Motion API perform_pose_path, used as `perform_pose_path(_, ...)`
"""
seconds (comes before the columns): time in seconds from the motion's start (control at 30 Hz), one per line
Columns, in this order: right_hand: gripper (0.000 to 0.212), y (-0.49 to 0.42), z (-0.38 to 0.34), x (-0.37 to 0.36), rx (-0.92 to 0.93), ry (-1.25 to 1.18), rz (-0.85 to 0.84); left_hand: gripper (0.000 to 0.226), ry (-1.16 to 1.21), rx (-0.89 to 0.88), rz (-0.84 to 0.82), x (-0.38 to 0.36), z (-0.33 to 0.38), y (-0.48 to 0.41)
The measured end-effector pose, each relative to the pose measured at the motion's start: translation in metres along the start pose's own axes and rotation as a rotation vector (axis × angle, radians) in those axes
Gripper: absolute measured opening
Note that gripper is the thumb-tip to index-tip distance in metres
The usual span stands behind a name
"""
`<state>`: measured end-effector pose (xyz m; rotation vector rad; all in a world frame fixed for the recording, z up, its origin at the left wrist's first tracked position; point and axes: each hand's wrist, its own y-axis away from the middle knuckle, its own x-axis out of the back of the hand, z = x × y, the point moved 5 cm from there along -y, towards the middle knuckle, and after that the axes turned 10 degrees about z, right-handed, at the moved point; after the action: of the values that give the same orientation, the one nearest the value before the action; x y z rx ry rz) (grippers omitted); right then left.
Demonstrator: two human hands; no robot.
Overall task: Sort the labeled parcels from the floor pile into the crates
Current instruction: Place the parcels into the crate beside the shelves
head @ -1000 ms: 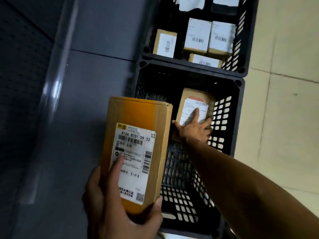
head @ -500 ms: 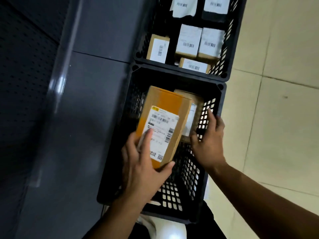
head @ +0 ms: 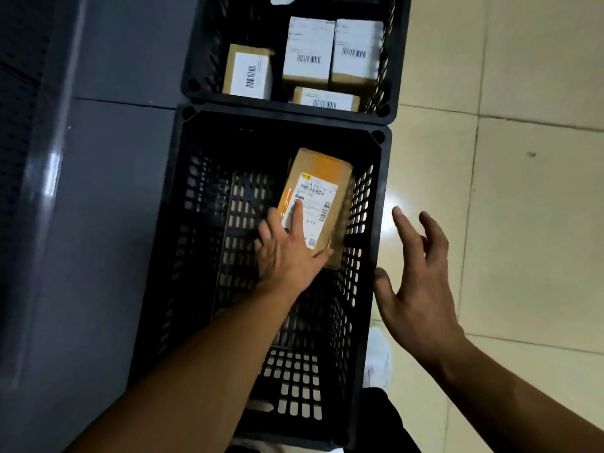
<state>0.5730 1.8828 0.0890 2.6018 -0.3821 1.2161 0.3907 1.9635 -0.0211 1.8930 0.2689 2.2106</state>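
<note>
A brown parcel with orange tape and a white label [head: 322, 181] lies inside the near black crate [head: 281, 114], against its right wall. My left hand [head: 284, 253] reaches into the crate and rests on the parcel's near end, fingers straight across the label and thumb along its near edge. A sliver of another brown parcel shows beneath its near corner. My right hand [head: 415, 282] hovers outside the crate's right wall, fingers spread and holding nothing.
A second black crate [head: 390, 60] butts against the far side and holds several labeled parcels [head: 250, 71]. A dark grey cabinet [head: 98, 191] runs along the left. Pale tiled floor [head: 506, 191] lies to the right, with a white shoe [head: 379, 364] by the crate.
My left hand has lowered the orange-taped parcel into the near crate, onto the parcel there. My right hand has left the crate and drawn back over the floor.
</note>
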Motion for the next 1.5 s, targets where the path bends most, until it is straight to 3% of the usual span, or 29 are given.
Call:
perform_pose_path(0.2,0.085,0.001,0.003,0.004,-0.007,-0.012,0.017,0.114,0.12,0.056,-0.085,-0.004,0.006,0.016)
perform_pose_path(0.37,0.082,0.004,-0.025,0.03,0.024,0.05,-0.027,0.104,0.162,0.034,-0.095,0.053,-0.004,0.043)
perform_pose_path(0.53,0.089,0.004,-0.101,0.088,0.121,0.057,-0.185,0.102,0.293,-0.045,-0.102,0.17,0.001,0.078)
perform_pose_path(0.7,0.094,0.004,-0.188,0.189,0.156,0.019,-0.202,0.096,0.547,-0.097,-0.166,0.323,0.016,0.113)
perform_pose_path(0.87,0.097,0.021,-0.273,0.294,0.193,-0.082,-0.192,0.081,0.618,-0.142,-0.133,0.48,0.032,0.157)
perform_pose_path(1.03,0.086,0.047,-0.383,0.413,0.238,-0.389,-0.101,0.068,0.675,-0.386,0.033,0.663,0.061,0.219)
perform_pose_path(1.13,0.066,0.048,-0.45,0.479,0.269,-0.664,-0.052,0.066,0.66,-0.476,0.27,0.762,0.067,0.249)
perform_pose_path(1.27,0.061,0.043,-0.536,0.547,0.488,-0.838,-0.071,0.061,0.706,-0.404,0.556,0.863,0.057,0.291)
perform_pose_path(1.5,0.061,0.075,-0.655,0.598,0.92,-0.848,-0.411,0.054,0.686,-0.125,0.869,0.957,0.045,0.392)
